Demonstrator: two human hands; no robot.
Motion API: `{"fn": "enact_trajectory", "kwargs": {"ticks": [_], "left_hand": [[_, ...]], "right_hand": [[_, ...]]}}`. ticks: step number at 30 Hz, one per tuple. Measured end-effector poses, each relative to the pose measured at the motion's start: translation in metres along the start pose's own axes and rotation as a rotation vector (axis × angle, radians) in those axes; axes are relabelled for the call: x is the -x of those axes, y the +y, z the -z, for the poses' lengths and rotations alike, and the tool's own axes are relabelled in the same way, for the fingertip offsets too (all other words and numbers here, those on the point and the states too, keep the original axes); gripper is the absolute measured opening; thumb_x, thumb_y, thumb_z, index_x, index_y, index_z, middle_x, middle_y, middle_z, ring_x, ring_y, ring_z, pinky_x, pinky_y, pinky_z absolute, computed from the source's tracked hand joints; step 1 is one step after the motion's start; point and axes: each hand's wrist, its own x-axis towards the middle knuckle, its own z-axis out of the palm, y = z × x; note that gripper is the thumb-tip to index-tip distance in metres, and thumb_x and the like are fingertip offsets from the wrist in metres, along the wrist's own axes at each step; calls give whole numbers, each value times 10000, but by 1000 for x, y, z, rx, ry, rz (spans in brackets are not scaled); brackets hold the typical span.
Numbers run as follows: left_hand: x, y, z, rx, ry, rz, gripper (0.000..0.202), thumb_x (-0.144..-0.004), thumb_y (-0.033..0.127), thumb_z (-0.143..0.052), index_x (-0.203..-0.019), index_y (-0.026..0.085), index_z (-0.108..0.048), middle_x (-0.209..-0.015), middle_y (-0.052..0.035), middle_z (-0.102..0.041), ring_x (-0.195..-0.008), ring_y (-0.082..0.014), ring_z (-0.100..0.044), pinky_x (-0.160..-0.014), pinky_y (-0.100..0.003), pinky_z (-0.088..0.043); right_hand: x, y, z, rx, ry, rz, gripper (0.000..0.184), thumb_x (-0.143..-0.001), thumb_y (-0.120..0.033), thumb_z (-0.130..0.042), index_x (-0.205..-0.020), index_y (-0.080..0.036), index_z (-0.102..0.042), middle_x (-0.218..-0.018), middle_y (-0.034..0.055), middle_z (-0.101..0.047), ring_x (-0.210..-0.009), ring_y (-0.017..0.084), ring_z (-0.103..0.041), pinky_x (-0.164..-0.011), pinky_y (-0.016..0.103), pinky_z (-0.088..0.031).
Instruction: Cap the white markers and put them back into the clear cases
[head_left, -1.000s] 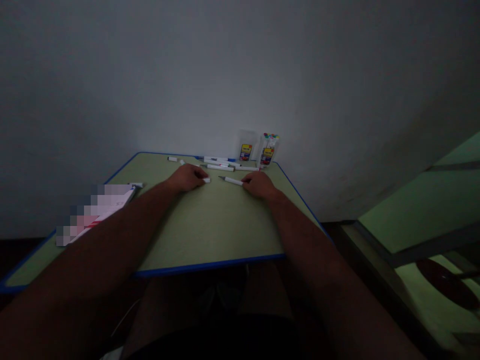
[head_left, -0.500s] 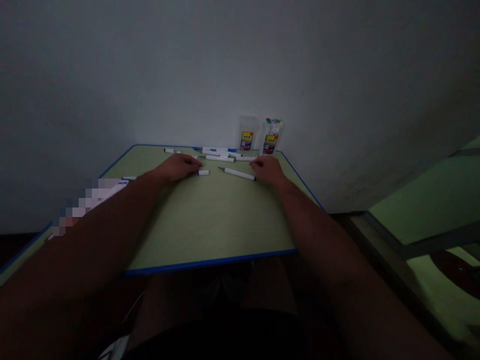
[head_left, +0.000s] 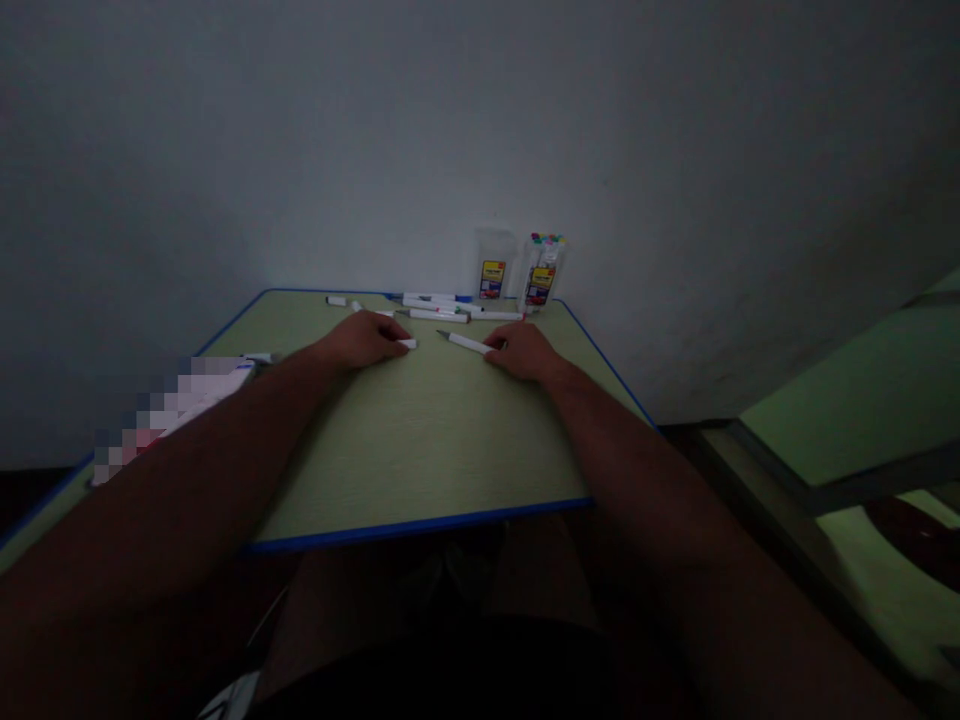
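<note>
My left hand (head_left: 365, 340) rests low over the table, its fingers closed on a small white marker cap (head_left: 408, 343). Opposite it, my right hand (head_left: 523, 350) pinches the rear of an uncapped white marker (head_left: 466, 343), whose dark tip points left toward the cap. A gap separates tip and cap. Behind both hands several white markers (head_left: 439, 316) lie across the far part of the table, and a loose cap (head_left: 337, 300) sits at the far left among them.
Against the wall stand a clear plastic case (head_left: 493, 280) and a second case (head_left: 540, 275) filled with colorful-ended markers. A partly blurred booklet (head_left: 217, 395) lies beside my left forearm. The table (head_left: 420, 450) has a blue edge.
My left hand has moved slightly right and closed on the cap. My right hand has come down and left onto the uncapped marker and grips it.
</note>
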Motion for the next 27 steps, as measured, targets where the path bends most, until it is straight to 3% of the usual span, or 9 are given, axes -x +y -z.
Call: {"fn": "enact_trajectory", "kwargs": {"ticks": [5, 13, 20, 27], "left_hand": [[-3, -2, -3, 4, 4, -8, 177, -621, 254, -735, -790, 206, -754, -743, -29, -715, -697, -174, -612, -655, -287, -440], [-3, -3, -4, 92, 36, 9, 189, -654, 306, -732, -805, 193, -749, -731, -36, -706, -656, -164, -598, -632, -290, -442], [1, 6, -9, 195, 167, 28, 188, -666, 300, -732, -811, 180, -737, -680, -20, -682, -594, -150, -574, -582, -278, -432], [4, 17, -20, 315, 204, 58, 227, -688, 276, -714, -881, 159, -733, -691, -26, -672, -578, -133, -554, -569, -272, -437]], "right_hand": [[0, 0, -1, 10, -8, 26, 189, -781, -232, -693, -949, -181, -763, -930, 63, -733, -833, 174, -641, -795, 296, -476], [0, -2, 2, -25, 15, 14, 180, -795, -226, -687, -943, -161, -764, -911, 83, -730, -831, 180, -641, -805, 308, -477], [0, -8, 9, -292, 65, -95, 186, -796, -225, -690, -951, -152, -765, -858, 58, -738, -748, 138, -641, -722, 260, -476], [1, -9, 12, -455, 88, -162, 202, -791, -238, -669, -938, -150, -777, -821, 52, -731, -719, 131, -627, -728, 260, -474]]}}
